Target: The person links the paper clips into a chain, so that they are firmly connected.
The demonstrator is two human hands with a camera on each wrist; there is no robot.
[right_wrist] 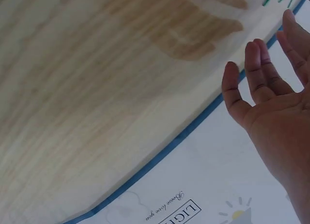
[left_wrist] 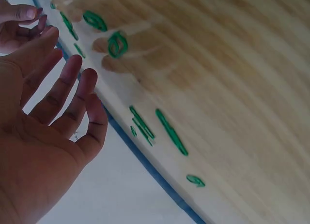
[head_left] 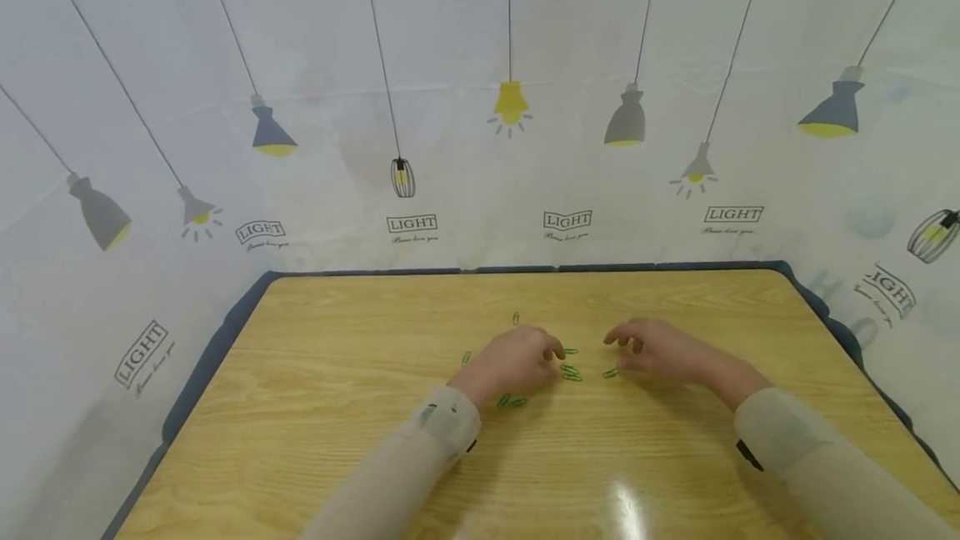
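Note:
Several green paper clips lie scattered on the wooden table around both hands. My left hand (head_left: 521,361) hovers over the middle with fingers loosely bent; its palm (left_wrist: 53,141) holds nothing in the left wrist view. By its fingertips lie a small cluster of clips (head_left: 572,377) and a single clip (head_left: 571,351). To the right, my right hand (head_left: 663,352) has loosely bent, spread fingers with nothing seen between them. One clip (head_left: 611,373) lies right by its thumb; whether they touch I cannot tell. In the right wrist view, the right palm (right_wrist: 286,122) faces the camera.
Near the left forearm lies a pair of clips (head_left: 512,402), with another clip (head_left: 466,357) left of the wrist and one farther back (head_left: 516,318). The wooden table (head_left: 337,357) has a dark blue edge (head_left: 217,357). A white lamp-print sheet (head_left: 450,123) surrounds it.

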